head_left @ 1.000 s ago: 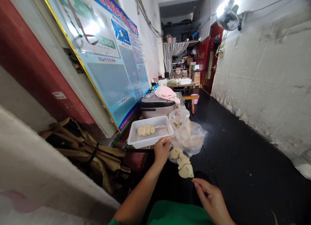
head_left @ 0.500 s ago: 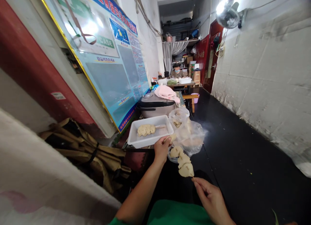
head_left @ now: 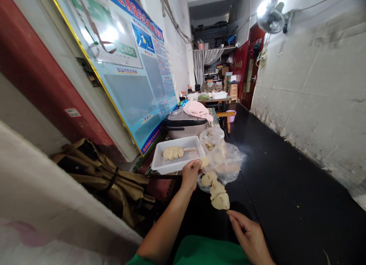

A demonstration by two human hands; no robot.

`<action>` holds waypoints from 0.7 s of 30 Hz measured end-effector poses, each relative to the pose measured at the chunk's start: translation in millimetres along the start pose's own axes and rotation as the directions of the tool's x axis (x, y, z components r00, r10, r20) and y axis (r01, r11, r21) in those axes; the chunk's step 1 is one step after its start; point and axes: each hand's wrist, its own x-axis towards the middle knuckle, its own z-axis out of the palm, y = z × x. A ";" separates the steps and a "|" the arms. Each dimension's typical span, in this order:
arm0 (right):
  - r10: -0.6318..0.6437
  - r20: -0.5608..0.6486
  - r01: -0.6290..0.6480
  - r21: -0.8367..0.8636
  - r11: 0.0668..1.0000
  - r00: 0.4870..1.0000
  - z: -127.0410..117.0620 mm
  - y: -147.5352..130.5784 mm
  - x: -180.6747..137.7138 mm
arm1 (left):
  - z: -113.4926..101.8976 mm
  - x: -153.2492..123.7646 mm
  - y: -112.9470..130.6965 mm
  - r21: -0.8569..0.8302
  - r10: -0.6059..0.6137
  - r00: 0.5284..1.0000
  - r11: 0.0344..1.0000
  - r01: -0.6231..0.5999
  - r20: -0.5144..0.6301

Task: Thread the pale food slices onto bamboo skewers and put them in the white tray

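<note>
Farthest from our fingers (head_left: 197, 166) leans the blue printed poster board (head_left: 134, 89), with the rounded grey rice cooker (head_left: 184, 124) below it. Just past our left hand (head_left: 189, 176) sits the white rectangular plastic tray (head_left: 171, 167), one loaded stick (head_left: 174, 153) lying flat inside. The crumpled clear plastic bag (head_left: 225, 162) crowds its right. Our right hand (head_left: 249, 236) pinches the thin wooden skewer of pale flat slices (head_left: 219, 198) by its bare end, likely to keep the food untouched. Our left fingers clamp a small pale slice (head_left: 204, 162) near its tip.
</note>
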 end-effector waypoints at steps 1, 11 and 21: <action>-0.005 -0.004 0.005 0.002 1.000 1.000 0.0 0.7 -0.3 | -0.2 0.0 0.8 -0.022 -0.016 1.000 1.000 0.016 0.012; -0.046 -0.028 0.046 0.019 0.999 0.999 3.9 3.9 0.2 | -2.3 -0.1 3.1 -0.153 -0.127 0.985 0.978 0.144 0.115; -0.007 -0.005 0.007 0.005 1.000 1.000 8.2 13.3 0.3 | 0.7 -1.1 3.4 -0.238 -0.132 0.983 0.958 0.160 0.132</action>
